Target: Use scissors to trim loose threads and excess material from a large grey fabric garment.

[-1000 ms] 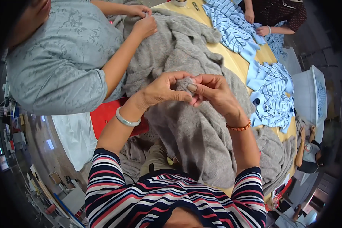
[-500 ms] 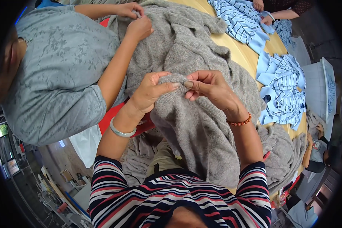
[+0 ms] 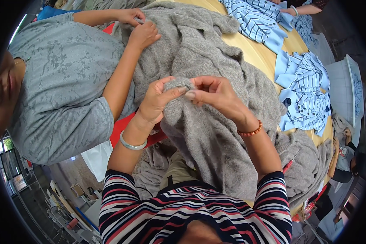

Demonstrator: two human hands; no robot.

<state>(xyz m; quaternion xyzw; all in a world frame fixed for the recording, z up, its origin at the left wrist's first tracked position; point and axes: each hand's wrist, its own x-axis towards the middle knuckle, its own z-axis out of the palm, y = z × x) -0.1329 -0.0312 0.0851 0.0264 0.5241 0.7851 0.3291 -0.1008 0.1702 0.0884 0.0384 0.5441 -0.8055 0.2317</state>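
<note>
A grey-brown fuzzy knit garment [image 3: 215, 138] hangs from my hands over the table edge and onto my lap. My left hand [image 3: 158, 97] pinches a folded edge of it between thumb and fingers. Close beside it, my right hand [image 3: 213, 95] has thumb and fingertips pressed on the same edge, the tips nearly touching my left thumb. Whether anything small sits between the right fingertips is hidden. More of the grey-brown knit [image 3: 199, 53] lies bunched on the table beyond my hands.
At my left, a person in a grey shirt [image 3: 65, 81] works on grey knit with both hands. Light-blue striped garments [image 3: 305, 97] lie along the wooden table [image 3: 260, 61] at right, near another person's hand [image 3: 290, 11]. A white bin [image 3: 341, 87] stands beyond; grey knit [image 3: 303, 162] is heaped nearer.
My right hand has shifted slightly left, its fingertips closing up against the garment edge by my left thumb. The left hand keeps its pinch. The view has turned a little.
</note>
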